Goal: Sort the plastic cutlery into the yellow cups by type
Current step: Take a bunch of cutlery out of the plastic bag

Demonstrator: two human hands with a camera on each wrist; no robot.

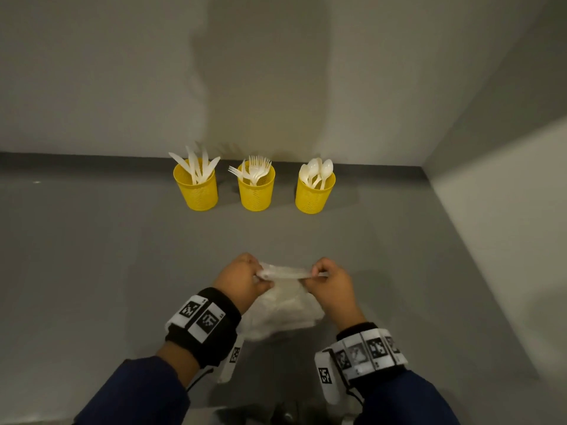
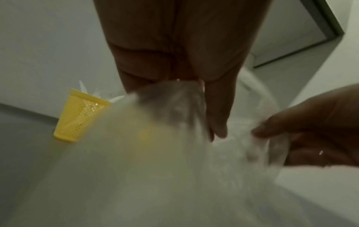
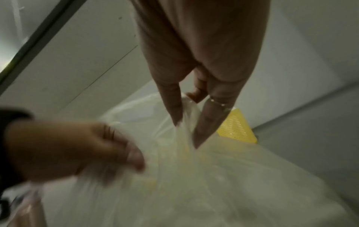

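looks like the sorting itself is finished: at the upper middle of the frame three yellow cups stand in a row, the knives (image 1: 196, 167) in the left one (image 1: 198, 193), forks (image 1: 254, 170) in the middle one (image 1: 256, 193), spoons (image 1: 316, 171) in the right one (image 1: 313, 196). low in the centre, the left hand (image 1: 242, 279) and right hand (image 1: 329, 282) each pinch the top edge of a thin clear plastic bag (image 1: 285, 305), fingers curled tight on it, stretching it between them. next i'd guess the bag gets folded or set aside; it's flimsy and will crumple
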